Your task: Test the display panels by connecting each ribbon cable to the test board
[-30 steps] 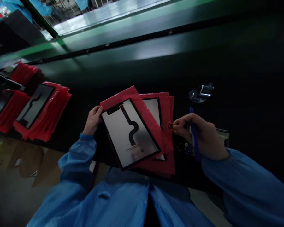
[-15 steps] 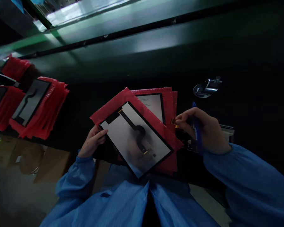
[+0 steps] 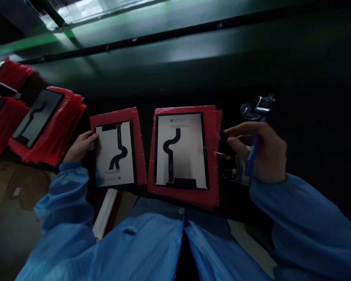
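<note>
My left hand [image 3: 79, 147] grips the left edge of a display panel [image 3: 109, 150], thumb on top. The panel shows its white back with a dark curved flex cable, and a red bubble-wrap sheet [image 3: 139, 160] lies behind it. To its right, a second display panel [image 3: 190, 152] rests face down on red bubble wrap [image 3: 213, 187]. My right hand [image 3: 266, 152] is just right of that pile, with a blue pen [image 3: 253, 154] held in it. Its thumb and forefinger look slightly apart; a small blurred pale strip [image 3: 221, 155] shows below the fingertips.
Stacks of panels with red bubble wrap [image 3: 73, 125] stand at the left. A shiny metal tape dispenser-like object [image 3: 257, 107] lies beyond my right hand. A small flat part [image 3: 240, 171] sits under that hand. Cardboard boxes [image 3: 6, 187] are at the lower left.
My left hand has moved left with its panel and bubble wrap, turning them nearly upright and uncovering the second panel. My right hand has shifted slightly up and right, away from the small gold-ended piece.
</note>
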A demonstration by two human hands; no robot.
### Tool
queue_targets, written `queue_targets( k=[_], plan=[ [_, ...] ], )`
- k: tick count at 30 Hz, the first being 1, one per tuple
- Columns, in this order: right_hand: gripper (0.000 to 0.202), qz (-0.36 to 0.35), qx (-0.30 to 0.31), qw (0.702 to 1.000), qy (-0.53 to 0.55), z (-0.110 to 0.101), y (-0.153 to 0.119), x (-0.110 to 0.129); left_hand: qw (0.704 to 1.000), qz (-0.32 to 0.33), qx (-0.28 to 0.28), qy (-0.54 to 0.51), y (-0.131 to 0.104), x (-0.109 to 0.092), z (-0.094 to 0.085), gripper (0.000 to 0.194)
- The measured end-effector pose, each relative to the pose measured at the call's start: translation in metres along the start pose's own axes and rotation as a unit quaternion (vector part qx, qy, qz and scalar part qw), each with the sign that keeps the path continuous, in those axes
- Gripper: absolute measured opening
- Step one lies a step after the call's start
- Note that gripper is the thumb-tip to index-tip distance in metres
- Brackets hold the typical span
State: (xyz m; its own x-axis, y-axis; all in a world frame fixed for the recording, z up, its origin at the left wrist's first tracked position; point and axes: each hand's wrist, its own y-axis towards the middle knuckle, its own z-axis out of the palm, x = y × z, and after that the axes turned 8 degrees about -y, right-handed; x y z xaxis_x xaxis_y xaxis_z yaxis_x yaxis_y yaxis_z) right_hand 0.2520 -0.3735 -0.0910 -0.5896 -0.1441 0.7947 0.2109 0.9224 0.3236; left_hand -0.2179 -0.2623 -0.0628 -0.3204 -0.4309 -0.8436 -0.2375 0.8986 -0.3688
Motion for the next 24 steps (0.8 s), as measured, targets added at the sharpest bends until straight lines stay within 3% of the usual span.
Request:
queue_targets(
  k=[3,5,7,9,10,11,12,15,17,19,21,24],
  plan=[
    [0.019,-0.009,-0.136,0.991,0.012,-0.004,-0.007,0.022,0.998,0.029,-0.028,0.041,0.007,0.003,0.008,0.012],
    [0.034,0.029,-0.171,0.984,0.045,-0.005,-0.018,0.041,0.989,0.081,-0.084,0.092,0.005,0.002,0.009,0.011],
    [0.032,0.072,-0.134,0.986,0.075,-0.003,-0.032,0.058,0.959,0.168,-0.160,0.166,-0.009,-0.002,0.009,0.015],
    [0.016,0.102,-0.047,0.990,0.089,0.004,-0.046,0.072,0.915,0.266,-0.185,0.239,-0.035,-0.007,0.017,0.023],
    [0.009,0.113,0.004,0.990,0.090,0.010,-0.052,0.076,0.897,0.314,-0.175,0.256,-0.052,-0.010,0.025,0.027],
    [0.005,0.123,0.053,0.987,0.088,0.017,-0.058,0.080,0.904,0.322,-0.112,0.256,-0.070,-0.013,0.035,0.029],
    [0.008,0.134,0.102,0.982,0.085,0.027,-0.062,0.082,0.907,0.339,-0.087,0.233,-0.088,-0.015,0.049,0.025],
    [0.025,0.159,0.192,0.965,0.077,0.058,-0.070,0.081,0.919,0.331,0.078,0.198,-0.126,-0.014,0.097,0.022],
    [0.030,0.158,0.195,0.966,0.058,0.076,-0.073,0.076,0.921,0.321,0.137,0.170,-0.133,-0.007,0.128,0.021],
    [0.035,0.143,0.167,0.975,0.026,0.087,-0.076,0.071,0.924,0.319,0.152,0.146,-0.131,0.003,0.151,0.022],
    [0.038,0.125,0.141,0.982,0.000,0.091,-0.079,0.067,0.926,0.320,0.147,0.136,-0.126,0.013,0.165,0.021],
    [0.037,0.110,0.139,0.984,-0.023,0.090,-0.081,0.066,0.927,0.315,0.144,0.144,-0.124,0.019,0.172,0.021]
  ],
)
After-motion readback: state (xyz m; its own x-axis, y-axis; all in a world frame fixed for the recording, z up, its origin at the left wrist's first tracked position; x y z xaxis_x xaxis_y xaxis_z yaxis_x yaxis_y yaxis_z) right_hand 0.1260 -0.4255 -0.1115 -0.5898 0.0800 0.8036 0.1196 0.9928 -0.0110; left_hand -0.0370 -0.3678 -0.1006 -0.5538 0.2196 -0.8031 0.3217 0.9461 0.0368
